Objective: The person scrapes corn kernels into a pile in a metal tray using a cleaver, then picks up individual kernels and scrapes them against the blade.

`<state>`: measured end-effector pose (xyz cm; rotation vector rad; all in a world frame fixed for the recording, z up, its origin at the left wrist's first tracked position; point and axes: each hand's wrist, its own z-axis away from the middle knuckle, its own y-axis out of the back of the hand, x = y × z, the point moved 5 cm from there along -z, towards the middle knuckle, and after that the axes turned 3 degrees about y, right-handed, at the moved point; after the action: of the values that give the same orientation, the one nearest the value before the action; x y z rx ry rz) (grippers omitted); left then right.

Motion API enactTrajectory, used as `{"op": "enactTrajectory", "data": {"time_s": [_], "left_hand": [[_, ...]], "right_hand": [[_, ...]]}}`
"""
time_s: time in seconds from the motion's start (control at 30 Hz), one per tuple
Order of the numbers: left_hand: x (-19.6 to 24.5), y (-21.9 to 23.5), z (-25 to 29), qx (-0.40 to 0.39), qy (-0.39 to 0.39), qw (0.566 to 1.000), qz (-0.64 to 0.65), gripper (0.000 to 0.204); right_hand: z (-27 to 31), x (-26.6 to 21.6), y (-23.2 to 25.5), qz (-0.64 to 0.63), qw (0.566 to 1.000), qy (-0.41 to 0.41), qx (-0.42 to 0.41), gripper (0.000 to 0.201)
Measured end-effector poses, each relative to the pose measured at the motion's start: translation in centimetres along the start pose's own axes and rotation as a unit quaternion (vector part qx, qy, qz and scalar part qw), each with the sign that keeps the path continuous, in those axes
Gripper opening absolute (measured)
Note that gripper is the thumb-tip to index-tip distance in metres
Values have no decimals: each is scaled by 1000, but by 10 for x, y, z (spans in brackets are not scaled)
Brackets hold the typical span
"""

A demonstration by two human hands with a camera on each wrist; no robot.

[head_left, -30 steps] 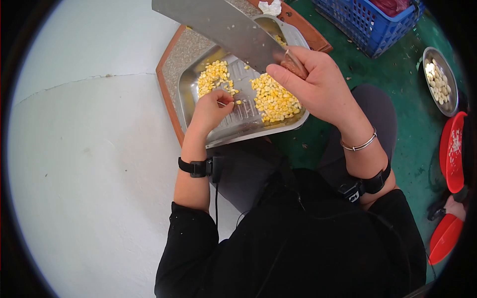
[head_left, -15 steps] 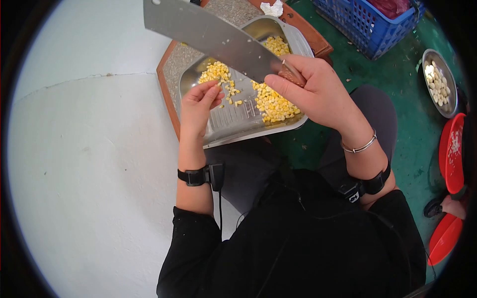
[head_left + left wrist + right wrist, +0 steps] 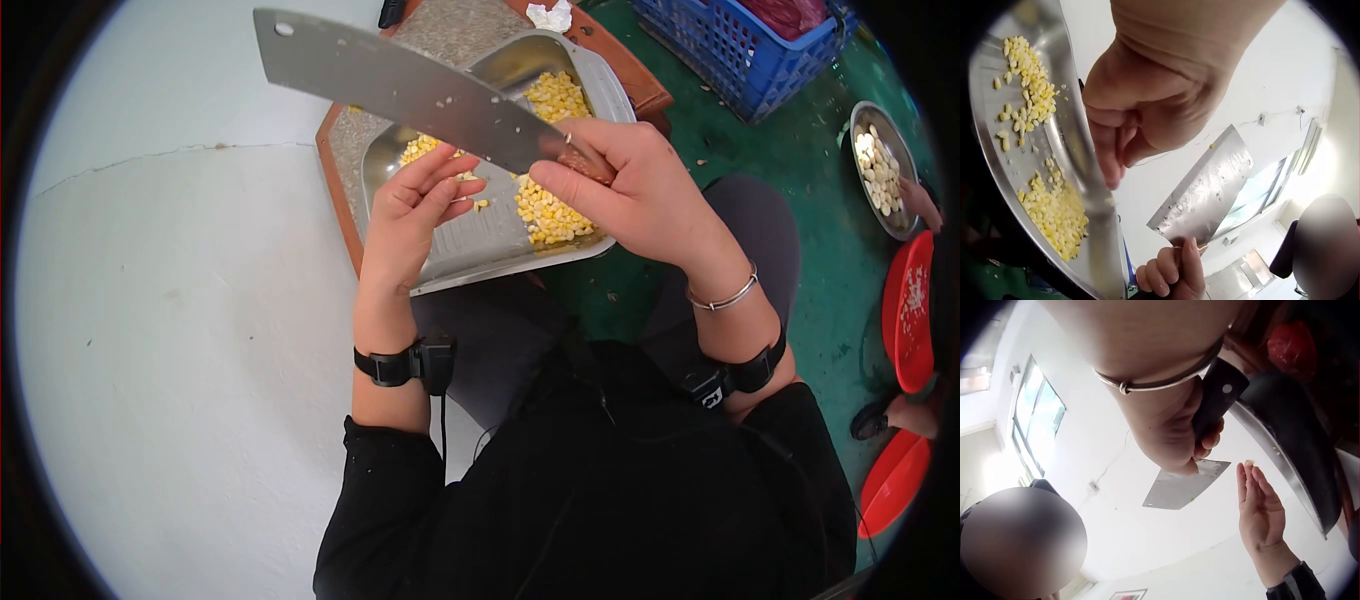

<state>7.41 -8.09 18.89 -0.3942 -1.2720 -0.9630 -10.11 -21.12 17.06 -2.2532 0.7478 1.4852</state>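
My right hand (image 3: 640, 190) grips a cleaver (image 3: 390, 85) by its handle and holds the broad blade up over the metal tray (image 3: 470, 262), with small bits stuck to the steel. The dark handle (image 3: 1221, 394) shows in the right wrist view. My left hand (image 3: 410, 215) is over the tray's left side, below the blade, its fingers fairly straight and loosely spread. In the right wrist view a small pale bit sits at the left hand's fingertips (image 3: 1249, 467). Cut corn kernels (image 3: 550, 212) lie in piles in the tray; the left pile (image 3: 1030, 87) is partly hidden in the head view.
The tray stands on a wood-edged stone-topped table (image 3: 440, 30) beside a white wall. A crumpled tissue (image 3: 550, 15) lies at its far edge. On the right are a blue basket (image 3: 740, 55), a metal bowl of pale pieces (image 3: 880, 170), red basins (image 3: 908, 315) and another person's hand (image 3: 920, 203).
My left hand has lifted from the kernels and moved back toward the left, its fingers spreading. The cleaver's blade has swung slightly left and lower. Another person's hand has come to the metal bowl.
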Motion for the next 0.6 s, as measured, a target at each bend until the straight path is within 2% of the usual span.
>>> {"op": "enactTrajectory", "data": {"time_s": [0.07,0.1,0.13,0.17,0.23,0.33,0.53,0.57,0.6], "left_hand": [[-7,5,-6,0,-3,1000,-4,25],[-18,15,-16,-19,-29,981,-190,24],[-25,18,-21,-36,-54,927,-370,24],[-31,21,-24,-36,-55,927,-370,24],[-40,19,-28,-43,-52,876,-477,23],[-49,15,-34,-68,-56,867,-490,19],[-44,9,-31,-68,-64,841,-533,13],[-45,11,-31,-68,-64,841,-533,13],[-45,15,-32,-45,-60,859,-507,14]], "right_hand": [[0,0,1,-15,1000,17,22,39],[0,1,1,-19,999,8,27,41],[0,2,2,-23,999,-1,33,42],[-1,1,3,-22,999,0,33,42],[0,2,4,-3,1000,-27,0,29],[0,0,5,6,1000,-25,2,28],[-1,2,4,4,1000,-30,1,28],[-1,1,4,4,1000,-30,1,28],[-1,0,3,4,1000,-28,2,28]]}}
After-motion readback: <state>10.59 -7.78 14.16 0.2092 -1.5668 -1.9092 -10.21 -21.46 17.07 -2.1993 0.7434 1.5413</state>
